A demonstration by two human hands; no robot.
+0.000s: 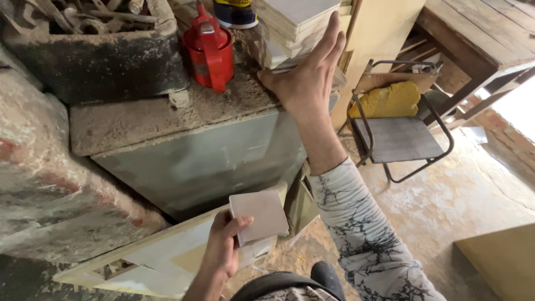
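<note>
Stack: pale square panels (pixel 295 25) piled on the dusty cabinet top (pixel 139 120), lying directly under the fingertips of the right hand (pixel 309 78).
Right hand: fingers straight and together, pressed flat against the stack's near side, thumb spread at its lower corner; nothing is gripped.
Left hand: the left hand (pixel 223 245) is curled round one small square panel (pixel 261 214), thumb on top and fingers beneath its near edge (a firm one-handed pinch).
Beside the fingers: a red oil can (pixel 209 50) stands just beyond the right thumb; a long framed board (pixel 161 259) lies below the left knuckles.
Step in hand: by my reading, steadying or squaring the stack while one panel is held apart.
Next move calls for: a flat palm cannot lift anything, so the right fingers would have to hook a panel's edge.
</note>
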